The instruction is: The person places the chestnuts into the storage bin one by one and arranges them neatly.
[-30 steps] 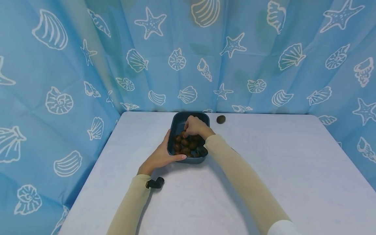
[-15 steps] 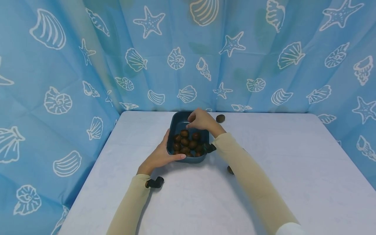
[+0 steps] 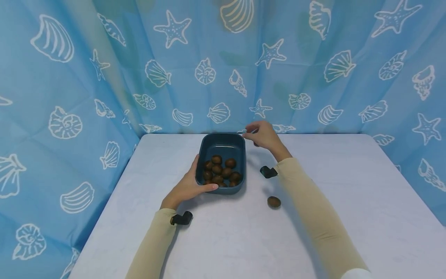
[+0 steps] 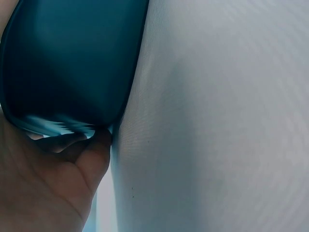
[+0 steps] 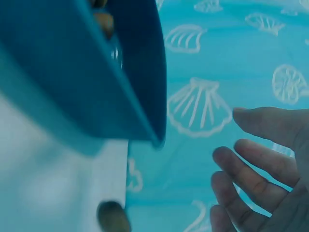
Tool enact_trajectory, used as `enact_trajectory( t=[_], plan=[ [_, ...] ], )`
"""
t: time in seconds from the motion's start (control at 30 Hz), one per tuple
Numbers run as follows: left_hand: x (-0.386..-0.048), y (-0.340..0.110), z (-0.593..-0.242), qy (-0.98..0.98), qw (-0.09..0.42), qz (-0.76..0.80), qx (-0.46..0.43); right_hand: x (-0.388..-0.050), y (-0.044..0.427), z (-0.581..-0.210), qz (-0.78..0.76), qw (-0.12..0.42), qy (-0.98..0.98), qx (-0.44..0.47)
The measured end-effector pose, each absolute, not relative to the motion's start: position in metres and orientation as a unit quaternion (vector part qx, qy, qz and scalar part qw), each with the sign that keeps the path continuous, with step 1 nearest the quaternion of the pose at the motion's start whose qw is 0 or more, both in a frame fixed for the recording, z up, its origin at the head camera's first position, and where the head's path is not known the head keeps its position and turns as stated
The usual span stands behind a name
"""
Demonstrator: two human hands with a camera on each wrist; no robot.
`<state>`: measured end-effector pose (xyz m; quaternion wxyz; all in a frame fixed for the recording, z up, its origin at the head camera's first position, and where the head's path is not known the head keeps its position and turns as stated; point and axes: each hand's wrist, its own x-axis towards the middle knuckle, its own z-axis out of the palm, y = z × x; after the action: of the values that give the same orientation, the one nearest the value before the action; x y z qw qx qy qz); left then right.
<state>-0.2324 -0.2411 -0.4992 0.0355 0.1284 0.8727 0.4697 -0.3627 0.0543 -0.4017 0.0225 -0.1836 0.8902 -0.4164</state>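
A dark blue rectangular bin (image 3: 231, 190) stands on the table at the middle of the head view. Several brown, roundish, nut-like pieces (image 3: 216, 169) lie in its near half. My left hand (image 3: 188, 186) grips the bin's near left corner, thumb along the front wall and fingers against the left side. In the head view, my right hand (image 3: 263, 135) is above the table past the bin's far right corner. Its fingers are loosely bent and hold nothing in the right wrist view. Below it sits a loose brown piece (image 5: 113, 216), mostly hidden by the hand in the head view.
Another brown oval piece (image 3: 274, 202) lies on the white table (image 3: 348, 201), right of the bin. A blue curtain (image 3: 195, 77) with shell prints hangs along the back and left. Small black wrist cameras (image 3: 268, 171) stick out from both sleeves.
My right hand has come up out of the bin and moved right, over the far loose piece. The near loose piece, first hidden by the right sleeve, now shows. The left hand keeps its hold.
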Motion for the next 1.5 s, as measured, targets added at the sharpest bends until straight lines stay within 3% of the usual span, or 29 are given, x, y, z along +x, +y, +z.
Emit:
enact_trajectory(
  t=[0.23, 0.7, 1.5],
  plan=[
    [-0.231, -0.243, -0.498, 0.877, 0.038, 0.464, 0.118, -0.375, 0.081, -0.416, -0.425, -0.014, 0.895, -0.136],
    [-0.232, -0.243, -0.498, 0.877, 0.033, 0.462, 0.127, -0.397, 0.113, -0.454, -0.422, -0.022, 0.905, -0.054],
    [-0.231, -0.242, -0.497, 0.878, 0.041, 0.463, 0.117, -0.408, 0.09, -0.475, -0.363, 0.027, 0.931, -0.038]
  ],
)
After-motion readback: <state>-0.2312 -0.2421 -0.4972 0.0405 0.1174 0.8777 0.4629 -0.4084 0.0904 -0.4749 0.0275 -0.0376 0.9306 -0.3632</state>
